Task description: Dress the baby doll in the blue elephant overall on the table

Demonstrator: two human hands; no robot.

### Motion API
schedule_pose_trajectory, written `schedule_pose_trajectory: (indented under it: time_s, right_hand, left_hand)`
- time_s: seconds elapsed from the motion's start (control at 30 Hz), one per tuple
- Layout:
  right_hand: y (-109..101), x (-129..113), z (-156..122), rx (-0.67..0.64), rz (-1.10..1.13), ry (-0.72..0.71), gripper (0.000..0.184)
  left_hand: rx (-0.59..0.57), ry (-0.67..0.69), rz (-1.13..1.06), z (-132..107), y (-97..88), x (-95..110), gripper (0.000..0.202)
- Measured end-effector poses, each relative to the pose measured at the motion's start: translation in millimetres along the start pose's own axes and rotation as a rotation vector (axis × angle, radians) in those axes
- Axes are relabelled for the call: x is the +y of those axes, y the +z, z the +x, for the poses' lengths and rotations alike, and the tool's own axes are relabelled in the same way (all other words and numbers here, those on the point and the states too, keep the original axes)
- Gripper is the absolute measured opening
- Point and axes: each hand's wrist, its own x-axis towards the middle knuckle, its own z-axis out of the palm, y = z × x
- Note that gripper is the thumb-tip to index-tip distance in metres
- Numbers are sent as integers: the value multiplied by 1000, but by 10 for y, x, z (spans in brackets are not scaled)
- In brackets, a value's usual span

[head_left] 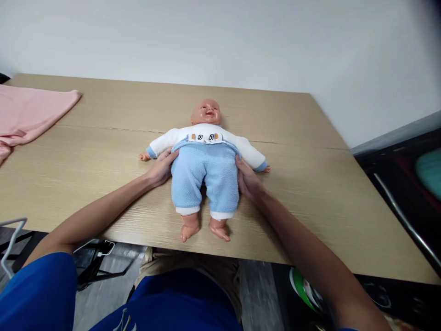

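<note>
A baby doll (pixel 208 112) lies on its back on the wooden table, head toward the wall and bare feet toward me. It wears a white top (pixel 237 142) with blue cuffs and light blue fleece pants (pixel 188 177) with white hems. At the doll's left-side waist in view, my left hand (pixel 162 166) is closed on the pants' edge, thumb on top. My right hand (pixel 248 180) grips the opposite side of the waistband, its fingers partly hidden under the cloth. The top's front is bunched above the waistband, with an animal face showing.
Pink cloth (pixel 32 112) lies at the table's left end. The wooden table (pixel 303 197) meets a white wall (pixel 220 41) behind. Dark furniture (pixel 399 174) stands at the right. A white cable or tube (pixel 12 243) is at the lower left, and a green-rimmed item (pixel 303 289) sits below the front edge.
</note>
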Motion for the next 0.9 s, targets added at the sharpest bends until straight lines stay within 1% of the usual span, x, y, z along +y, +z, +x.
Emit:
schedule_pose_trajectory:
  time_s: [0.1,0.3,0.43,0.5,0.57,0.63,0.7,0.77,0.83,0.9]
  right_hand:
    - [-30,25,41,7,-52,-27,66]
    - [-62,54,106,1,-20,-58,66]
    - [-63,-26,88,32,-46,-67,67]
    - [-70,-113,51,13,-49,-68,57]
    - [-85,-199,10,-43,-32,-80,43]
    - [-107,-246,-14,-84,-17,-85,35]
    - [-126,-238,-14,-63,-32,-73,35]
    - [-133,-192,4,-4,-57,-70,39]
    - [-128,-137,28,37,-68,-92,40]
    - [-119,-97,46,48,-84,-131,38]
  left_hand:
    - [-3,32,-72,19,27,-43,62]
    - [28,58,-48,59,11,-23,60]
    - [14,68,-23,82,-3,-7,58]
    - [-13,60,-25,93,-25,6,50]
    - [-62,34,-46,108,-67,25,41]
    - [-110,6,-61,125,-123,45,34]
    - [-132,-3,-45,142,-174,56,31]
    - [-121,6,-19,154,-202,54,29]
    - [-102,10,-8,163,-201,41,28]
    - [-94,10,-4,168,-180,27,30]
